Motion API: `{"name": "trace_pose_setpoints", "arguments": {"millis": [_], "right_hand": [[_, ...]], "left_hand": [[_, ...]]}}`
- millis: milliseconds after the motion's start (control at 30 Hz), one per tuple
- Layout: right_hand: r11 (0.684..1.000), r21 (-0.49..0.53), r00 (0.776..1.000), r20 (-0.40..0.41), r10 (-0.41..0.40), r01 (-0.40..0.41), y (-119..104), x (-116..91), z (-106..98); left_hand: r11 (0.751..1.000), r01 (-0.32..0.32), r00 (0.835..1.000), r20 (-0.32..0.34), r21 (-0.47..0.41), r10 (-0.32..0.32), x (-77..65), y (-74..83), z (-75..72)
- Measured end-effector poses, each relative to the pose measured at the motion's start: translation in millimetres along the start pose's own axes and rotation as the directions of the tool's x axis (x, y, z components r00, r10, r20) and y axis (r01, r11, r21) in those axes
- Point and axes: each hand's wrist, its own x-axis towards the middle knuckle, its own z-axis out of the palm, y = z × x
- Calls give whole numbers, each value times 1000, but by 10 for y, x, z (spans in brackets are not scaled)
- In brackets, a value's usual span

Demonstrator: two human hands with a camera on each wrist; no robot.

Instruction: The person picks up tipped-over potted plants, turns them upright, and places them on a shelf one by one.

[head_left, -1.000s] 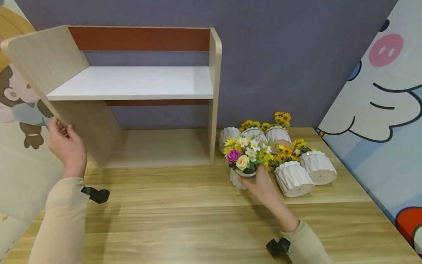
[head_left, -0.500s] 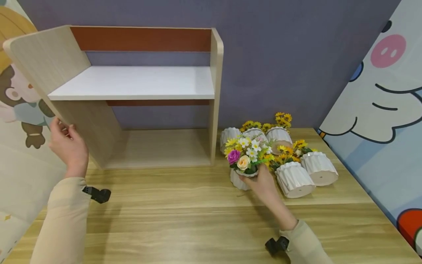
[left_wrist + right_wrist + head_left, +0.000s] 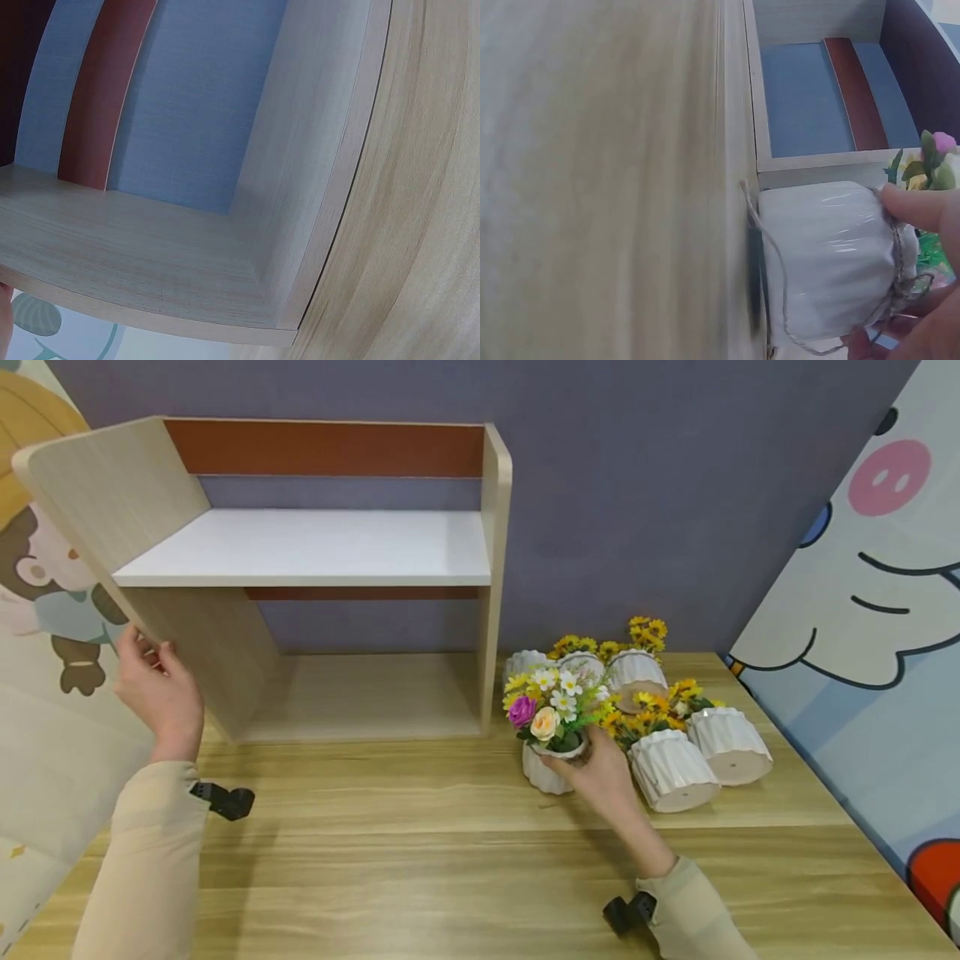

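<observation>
In the head view my right hand (image 3: 596,777) holds a white flowerpot (image 3: 542,772) near its rim, with a bunch of artificial flowers (image 3: 551,708) in purple, peach, white and yellow on top. The right wrist view shows the pot (image 3: 825,262) close up, its pleated wrapping tied with twine (image 3: 898,277), thumb and fingers around the tied neck. Its base is close to the tabletop. At the far left, my left hand (image 3: 161,697) grips the front edge of the wooden desk shelf's (image 3: 495,610) left panel, fingers outside and thumb inside. Only a fingertip (image 3: 4,315) shows in the left wrist view.
Several white pots with yellow and orange flowers, such as one front pot (image 3: 675,772), lie tipped over right of the held one. The shelf has a white middle board (image 3: 315,547) and stands on the wooden table (image 3: 390,877) against a grey-blue wall (image 3: 615,485).
The held pot's flowers have tilted slightly left and more upright under my right hand. My left hand keeps its place on the shelf panel. The head view has shifted a little.
</observation>
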Motion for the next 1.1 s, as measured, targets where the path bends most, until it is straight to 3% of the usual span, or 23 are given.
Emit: {"name": "trace_pose_setpoints", "arguments": {"millis": [333, 867, 1100], "right_hand": [[1000, 16, 1000, -4, -10, 10, -26, -22, -2], [1000, 18, 1000, -11, -15, 15, -22, 19, -1], [1000, 20, 999, -28, -16, 16, -52, 13, 4]], "left_hand": [[998, 66, 998, 14, 2, -66, 15, 1, 31], [997, 70, 997, -33, 15, -70, 28, -13, 50], [997, 73, 997, -8, 6, -73, 24, -5, 39]]}}
